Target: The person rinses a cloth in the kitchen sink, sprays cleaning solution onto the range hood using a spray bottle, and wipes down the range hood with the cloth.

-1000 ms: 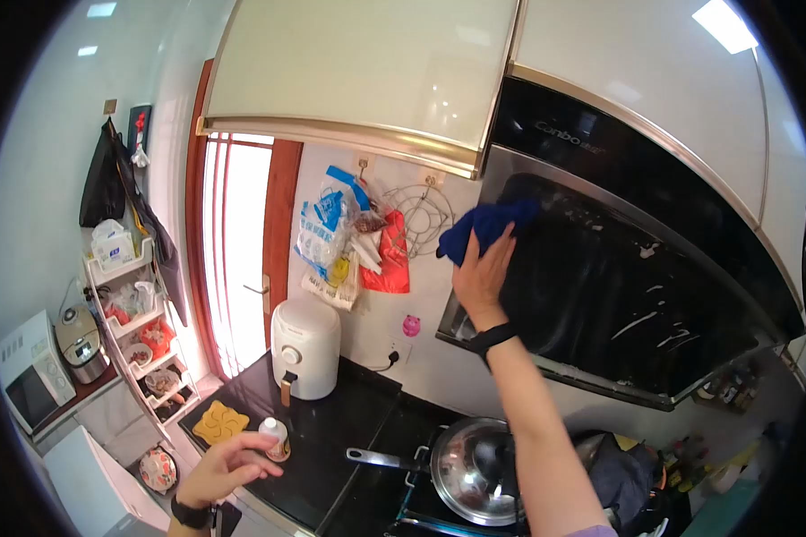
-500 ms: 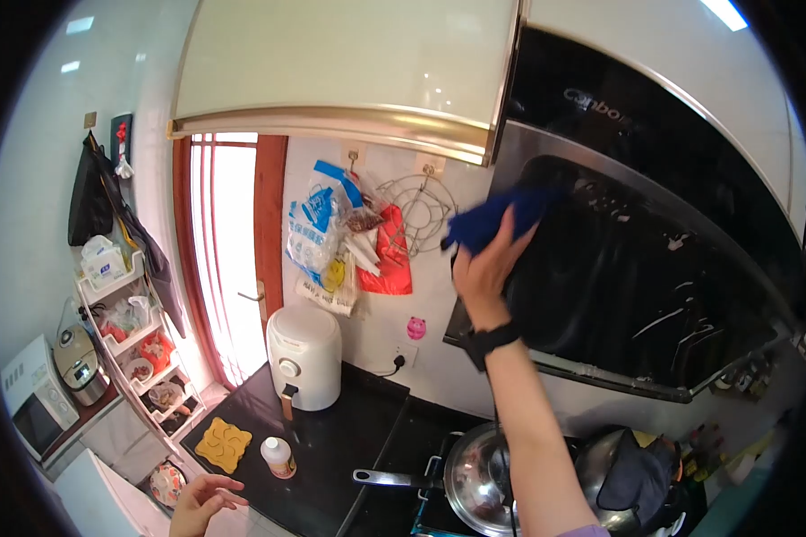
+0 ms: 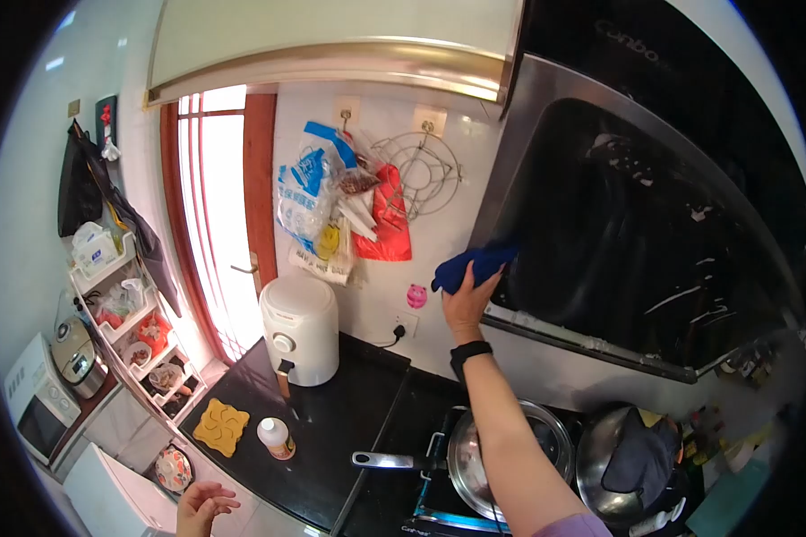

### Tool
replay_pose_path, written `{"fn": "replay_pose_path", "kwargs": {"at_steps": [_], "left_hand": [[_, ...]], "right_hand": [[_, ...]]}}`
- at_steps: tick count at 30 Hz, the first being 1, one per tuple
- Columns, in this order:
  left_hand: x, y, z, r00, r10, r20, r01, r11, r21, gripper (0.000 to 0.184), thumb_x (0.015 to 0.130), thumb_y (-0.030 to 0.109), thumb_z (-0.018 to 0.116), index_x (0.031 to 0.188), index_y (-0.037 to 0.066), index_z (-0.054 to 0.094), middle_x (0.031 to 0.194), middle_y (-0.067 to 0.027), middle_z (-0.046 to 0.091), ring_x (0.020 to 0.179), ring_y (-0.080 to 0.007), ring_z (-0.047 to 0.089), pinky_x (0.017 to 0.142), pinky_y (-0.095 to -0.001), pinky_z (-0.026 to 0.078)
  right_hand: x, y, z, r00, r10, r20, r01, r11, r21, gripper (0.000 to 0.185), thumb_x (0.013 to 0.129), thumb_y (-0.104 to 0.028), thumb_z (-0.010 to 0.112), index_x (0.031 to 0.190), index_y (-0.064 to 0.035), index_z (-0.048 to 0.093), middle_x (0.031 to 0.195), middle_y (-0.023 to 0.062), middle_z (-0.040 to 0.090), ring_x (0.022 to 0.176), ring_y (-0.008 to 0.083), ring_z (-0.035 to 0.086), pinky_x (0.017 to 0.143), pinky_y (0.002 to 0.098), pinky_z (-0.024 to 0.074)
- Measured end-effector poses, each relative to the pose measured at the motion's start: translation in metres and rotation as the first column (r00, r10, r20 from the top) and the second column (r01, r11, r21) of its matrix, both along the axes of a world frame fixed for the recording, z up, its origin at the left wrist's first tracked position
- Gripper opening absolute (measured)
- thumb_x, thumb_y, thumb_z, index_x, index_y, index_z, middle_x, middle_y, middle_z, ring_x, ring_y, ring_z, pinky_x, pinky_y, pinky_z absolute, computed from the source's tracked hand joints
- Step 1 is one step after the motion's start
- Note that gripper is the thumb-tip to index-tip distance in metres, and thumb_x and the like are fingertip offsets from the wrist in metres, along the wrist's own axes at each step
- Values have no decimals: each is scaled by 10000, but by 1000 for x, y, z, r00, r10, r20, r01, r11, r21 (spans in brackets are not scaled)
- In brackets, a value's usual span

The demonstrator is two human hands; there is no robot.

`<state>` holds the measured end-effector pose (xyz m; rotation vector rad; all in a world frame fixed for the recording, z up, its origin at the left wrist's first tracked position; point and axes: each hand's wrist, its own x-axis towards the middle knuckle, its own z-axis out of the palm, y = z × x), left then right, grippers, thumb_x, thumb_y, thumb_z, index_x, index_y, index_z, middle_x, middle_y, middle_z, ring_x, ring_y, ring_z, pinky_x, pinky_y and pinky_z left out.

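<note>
My right hand (image 3: 467,310) grips a dark blue cloth (image 3: 473,268) and presses it to the lower left edge of the black range hood (image 3: 591,259). White streaks and spots mark the hood's glossy panel. At the bottom left, my left hand (image 3: 206,507) hangs in front of the counter edge, fingers loosely bent and apart, holding nothing. Nearest to it on the black counter (image 3: 345,447) are a white-capped bottle (image 3: 276,438) and a yellow trivet-like mat (image 3: 221,427).
Below the hood, a lidded frying pan (image 3: 510,456) and a wok (image 3: 604,474) with a dark cloth (image 3: 640,456) sit on the stove. A white air fryer (image 3: 301,331) stands by the wall, under hanging bags (image 3: 318,201) and a wire rack (image 3: 430,174).
My right hand has moved the blue cloth down and slightly left along the hood's edge. My left hand has hardly changed. The view has shifted a little.
</note>
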<state>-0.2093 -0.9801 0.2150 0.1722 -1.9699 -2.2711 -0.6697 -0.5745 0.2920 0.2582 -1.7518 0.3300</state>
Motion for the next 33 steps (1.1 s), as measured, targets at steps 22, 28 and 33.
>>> {"fn": "replay_pose_path", "kwargs": {"at_steps": [22,28,33], "left_hand": [[-1,15,3,999,-17,28,17,1000,2,376,943,212,518,1237,-17,470,1124,-159,589,984,-243,606,827,-321,469],[1,18,5,998,-54,-19,54,999,7,369,951,193,500,1253,-16,462,1115,-151,587,990,-246,602,836,-318,464],[7,18,-2,1000,-22,13,21,998,60,366,952,187,498,1257,-13,461,1107,-140,589,988,-235,602,838,-319,463]], "right_hand": [[-4,-16,93,911,5,-412,72,983,171,513,682,-169,716,1170,-145,559,1350,319,279,1178,555,310,983,622,262],[82,0,102,957,148,-249,-36,914,404,211,801,-165,633,1009,-144,658,1175,120,522,1089,348,459,944,490,358],[195,23,240,795,235,-560,21,910,413,179,744,-158,687,920,-125,679,1103,167,541,987,314,524,833,434,414]]}}
